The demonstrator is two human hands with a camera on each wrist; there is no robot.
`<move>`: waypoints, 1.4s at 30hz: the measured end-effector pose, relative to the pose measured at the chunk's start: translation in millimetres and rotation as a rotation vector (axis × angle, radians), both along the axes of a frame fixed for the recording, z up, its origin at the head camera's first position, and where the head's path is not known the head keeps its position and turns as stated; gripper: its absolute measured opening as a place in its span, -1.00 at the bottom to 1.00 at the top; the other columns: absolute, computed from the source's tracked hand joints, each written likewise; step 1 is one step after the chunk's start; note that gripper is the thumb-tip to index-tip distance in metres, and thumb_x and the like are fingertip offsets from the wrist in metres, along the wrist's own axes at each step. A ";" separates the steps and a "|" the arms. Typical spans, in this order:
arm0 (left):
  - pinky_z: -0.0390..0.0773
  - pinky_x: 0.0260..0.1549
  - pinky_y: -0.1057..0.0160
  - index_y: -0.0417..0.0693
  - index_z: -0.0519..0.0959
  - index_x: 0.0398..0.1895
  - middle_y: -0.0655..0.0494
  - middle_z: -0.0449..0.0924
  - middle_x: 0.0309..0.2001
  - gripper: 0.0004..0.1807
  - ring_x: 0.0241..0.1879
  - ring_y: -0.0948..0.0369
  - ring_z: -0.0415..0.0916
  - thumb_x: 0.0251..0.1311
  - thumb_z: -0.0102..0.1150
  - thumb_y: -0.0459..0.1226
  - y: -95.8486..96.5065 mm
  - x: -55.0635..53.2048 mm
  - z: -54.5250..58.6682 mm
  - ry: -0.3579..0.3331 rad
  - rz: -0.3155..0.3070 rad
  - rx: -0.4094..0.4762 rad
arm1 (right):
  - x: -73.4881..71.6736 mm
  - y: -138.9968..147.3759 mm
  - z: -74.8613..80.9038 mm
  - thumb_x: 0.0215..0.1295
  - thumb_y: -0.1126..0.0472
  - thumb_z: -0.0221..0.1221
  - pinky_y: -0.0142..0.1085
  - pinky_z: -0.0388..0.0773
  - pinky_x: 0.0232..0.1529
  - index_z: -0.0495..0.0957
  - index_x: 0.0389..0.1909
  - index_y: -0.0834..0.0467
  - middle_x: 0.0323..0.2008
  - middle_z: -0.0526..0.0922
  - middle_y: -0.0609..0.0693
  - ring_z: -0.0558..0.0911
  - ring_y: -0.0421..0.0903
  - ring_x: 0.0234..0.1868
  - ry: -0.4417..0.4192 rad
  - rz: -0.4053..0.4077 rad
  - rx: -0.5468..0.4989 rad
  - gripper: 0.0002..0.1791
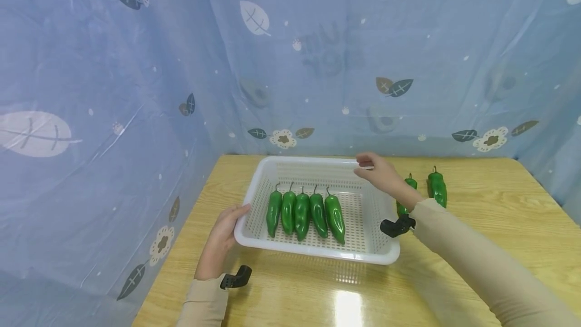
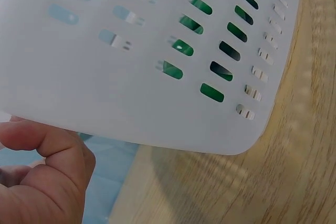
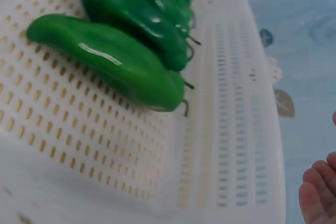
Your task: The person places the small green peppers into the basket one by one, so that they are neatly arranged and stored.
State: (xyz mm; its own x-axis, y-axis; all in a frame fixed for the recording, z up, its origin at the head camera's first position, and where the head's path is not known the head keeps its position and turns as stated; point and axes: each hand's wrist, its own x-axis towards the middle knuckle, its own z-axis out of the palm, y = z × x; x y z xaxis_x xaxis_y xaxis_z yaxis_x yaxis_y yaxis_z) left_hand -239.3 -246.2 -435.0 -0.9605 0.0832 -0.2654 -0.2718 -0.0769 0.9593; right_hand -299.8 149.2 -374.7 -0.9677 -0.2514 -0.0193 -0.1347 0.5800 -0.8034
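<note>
A white plastic basket point(image 1: 363, 243) with slotted walls stands on the table, and several green peppers point(image 1: 302, 214) lie side by side in its left and middle part, stems toward the back. My left hand point(image 1: 224, 223) grips the basket's rim at the left; in the left wrist view its curled fingers point(image 2: 58, 150) are at the basket's edge. Above the back right part of the basket hovers my right hand point(image 1: 379, 173), fingers loosely bent and holding nothing. Only its fingertips point(image 3: 317, 182) show at the right wrist view's edge.
Two more green peppers lie right of the basket: one point(image 1: 410, 183) partly hidden behind my right wrist, the other point(image 1: 438, 188) farther right. A blue patterned curtain point(image 1: 317, 64) hangs behind and left of the wooden table point(image 1: 290, 291).
</note>
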 end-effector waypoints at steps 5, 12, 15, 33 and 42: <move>0.52 0.06 0.04 -0.41 0.25 0.26 -0.35 0.34 0.23 -0.49 0.20 -0.14 0.40 0.41 -0.10 -0.19 -0.4 -0.1 -0.9 0.004 0.008 -0.011 | -1.3 14.1 6.6 0.40 0.11 0.04 0.12 0.35 0.21 0.17 0.33 0.33 0.28 0.29 0.35 0.30 0.27 0.30 0.029 -0.034 0.002 -0.40; 0.52 0.06 0.04 -0.38 0.29 0.24 -0.31 0.38 0.22 -0.51 0.18 -0.10 0.43 0.39 -0.10 -0.20 -0.1 -0.9 -1.0 -0.009 0.028 0.001 | 1.7 39.4 12.4 0.43 0.06 0.01 0.15 0.30 0.23 0.12 0.36 0.34 0.30 0.24 0.36 0.25 0.29 0.32 0.014 -0.066 -0.013 -0.36; 0.50 0.09 0.05 -0.36 0.26 0.26 -0.32 0.35 0.24 -0.51 0.20 -0.10 0.41 0.41 -0.12 -0.20 0.4 -0.8 0.0 -0.012 0.013 0.005 | 5.2 51.7 13.4 0.43 0.02 -0.01 0.16 0.28 0.23 0.08 0.38 0.36 0.32 0.21 0.38 0.22 0.31 0.33 0.008 -0.075 -0.015 -0.32; 0.53 0.05 0.01 -0.34 0.32 0.24 -0.29 0.41 0.20 -0.53 0.16 -0.11 0.45 0.39 -0.12 -0.19 -2.1 0.3 -3.0 -0.001 0.017 -0.003 | 12.4 125.9 -23.1 0.44 -0.10 -0.11 0.23 0.27 0.18 0.02 0.38 0.44 0.30 0.17 0.48 0.19 0.39 0.29 0.018 -0.236 0.015 -0.23; 0.51 0.06 -0.04 -0.37 0.32 0.23 -0.33 0.40 0.19 -0.52 0.16 -0.15 0.44 0.40 -0.13 -0.19 -0.7 1.1 -4.5 0.023 0.006 -0.001 | 16.4 155.9 -46.8 0.46 -0.09 -0.16 0.25 0.27 0.15 -0.04 0.39 0.46 0.30 0.13 0.53 0.19 0.44 0.26 -0.002 -0.312 0.022 -0.22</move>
